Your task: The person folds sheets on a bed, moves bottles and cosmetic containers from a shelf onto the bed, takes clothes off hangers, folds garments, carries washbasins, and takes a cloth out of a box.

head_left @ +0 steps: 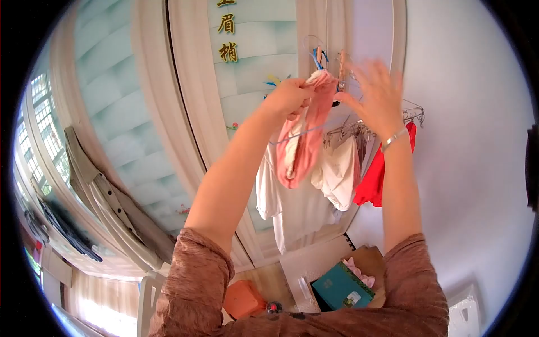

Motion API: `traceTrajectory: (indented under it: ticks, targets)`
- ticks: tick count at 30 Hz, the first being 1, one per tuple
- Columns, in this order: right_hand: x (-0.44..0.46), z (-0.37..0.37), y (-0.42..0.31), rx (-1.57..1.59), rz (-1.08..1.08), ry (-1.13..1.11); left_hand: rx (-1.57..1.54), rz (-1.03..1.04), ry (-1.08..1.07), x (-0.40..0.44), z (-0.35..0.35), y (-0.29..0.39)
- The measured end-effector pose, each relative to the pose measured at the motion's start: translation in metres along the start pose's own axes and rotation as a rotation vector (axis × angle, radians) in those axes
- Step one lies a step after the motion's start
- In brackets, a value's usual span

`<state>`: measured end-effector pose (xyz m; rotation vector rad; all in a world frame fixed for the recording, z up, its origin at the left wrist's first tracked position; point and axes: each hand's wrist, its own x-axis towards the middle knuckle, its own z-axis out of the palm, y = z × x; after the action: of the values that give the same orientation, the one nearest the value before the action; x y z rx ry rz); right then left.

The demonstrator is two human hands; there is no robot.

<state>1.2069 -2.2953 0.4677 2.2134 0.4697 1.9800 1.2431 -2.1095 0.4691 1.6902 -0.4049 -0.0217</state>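
My left hand [291, 100] is closed on the upper end of a pink-and-white cloth garment [309, 137], raised in front of the wardrobe doors. The garment hangs down in a long fold, and a thin blue hanger [306, 135] crosses it. My right hand [375, 92] is lifted to the right of the garment, its fingers spread and blurred, with nothing visible in it. Below that hand is a metal clip rack [414, 112] holding white cloth [337, 171] and a red cloth [373, 180]. Wooden clips and hooks [342, 62] show near the door's upper part.
Wardrobe doors [255, 84] with pale blue panels fill the left and middle; a grey-green buttoned garment [109, 196] hangs there. A bare wall [471, 140] stands at right. On the floor are a teal box [339, 287], an orange stool-like object [243, 299] and cardboard [370, 261].
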Motion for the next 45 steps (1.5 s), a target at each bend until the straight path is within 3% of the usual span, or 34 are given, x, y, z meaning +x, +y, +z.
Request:
traceTrajectory:
  ticks: [1, 2, 4, 5, 7, 11, 13, 14, 16, 21, 23, 26, 27, 29, 32, 34, 35, 36, 37, 38, 41, 43, 45]
  targets:
    - [0.0, 0.016, 0.005, 0.192, -0.06, -0.174, 0.044, -0.003, -0.006, 0.005, -0.002, 0.003]
    - [0.001, 0.032, 0.009, 0.19, -0.059, -0.174, 0.023, -0.019, -0.021, 0.01, -0.005, 0.006]
    - [0.004, 0.053, 0.011, 0.623, 0.071, -0.662, -0.017, -0.047, -0.053, 0.018, -0.007, 0.012]
    - [0.003, 0.061, 0.014, 0.623, 0.073, -0.662, -0.058, -0.076, -0.083, 0.022, -0.008, 0.016]
    - [0.006, 0.067, 0.01, 0.34, -0.016, -0.433, -0.053, -0.089, -0.081, 0.03, -0.008, 0.021]
    - [0.018, 0.077, 0.005, 0.361, 0.06, -0.188, -0.07, -0.153, -0.081, 0.044, -0.013, 0.03]
    - [0.028, 0.087, 0.008, 0.214, 0.018, -0.058, -0.062, -0.189, -0.106, 0.048, -0.014, 0.03]
    - [0.032, 0.091, 0.01, 0.216, 0.016, -0.051, -0.051, -0.222, -0.135, 0.05, -0.013, 0.03]
    - [0.038, 0.103, 0.014, 0.488, -0.029, -0.454, -0.058, -0.229, -0.129, 0.057, -0.011, 0.029]
    - [0.047, 0.125, 0.023, 0.544, 0.031, -0.488, -0.114, -0.255, -0.256, 0.077, -0.01, 0.026]
    - [0.051, 0.124, 0.023, 0.557, 0.089, -0.502, 0.047, -0.154, -0.071, 0.084, -0.004, 0.026]
    - [0.053, 0.128, 0.022, 0.546, 0.122, -0.555, 0.312, -0.054, 0.013, 0.087, -0.005, 0.021]
    - [0.052, 0.132, 0.021, 0.531, 0.096, -0.581, 0.309, -0.06, 0.011, 0.087, -0.003, 0.016]
    - [0.046, 0.135, 0.02, 0.516, 0.073, -0.612, 0.627, 0.005, 0.088, 0.082, 0.002, 0.005]
    - [0.033, 0.144, 0.02, 0.522, 0.109, -0.659, 0.752, 0.029, 0.043, 0.08, -0.001, 0.0]
    - [0.036, 0.147, 0.024, 0.831, 0.039, -0.686, 0.869, 0.085, 0.067, 0.079, 0.0, -0.002]
    - [0.033, 0.148, 0.026, 0.835, 0.039, -0.686, 0.988, 0.146, 0.088, 0.079, 0.001, -0.003]
    - [0.032, 0.128, 0.018, 0.662, 0.1, -0.777, 0.988, 0.144, 0.09, 0.081, -0.002, -0.012]
    - [0.03, 0.115, 0.012, 0.486, 0.157, -0.861, 1.113, 0.267, 0.199, 0.082, -0.005, -0.027]
    - [0.024, 0.116, 0.013, 0.425, 0.168, -0.809, 1.235, 0.389, 0.314, 0.083, -0.011, -0.04]
    - [0.025, 0.077, 0.006, 0.233, 0.174, -0.69, 1.357, 0.366, 0.423, 0.035, -0.005, -0.042]
    - [0.011, 0.063, 0.005, 0.261, 0.012, -0.398, 1.526, 0.519, 0.556, 0.003, -0.007, -0.055]
    - [0.005, 0.034, -0.016, 0.399, -0.081, -0.349, 1.511, 0.409, 0.427, -0.034, -0.015, -0.054]
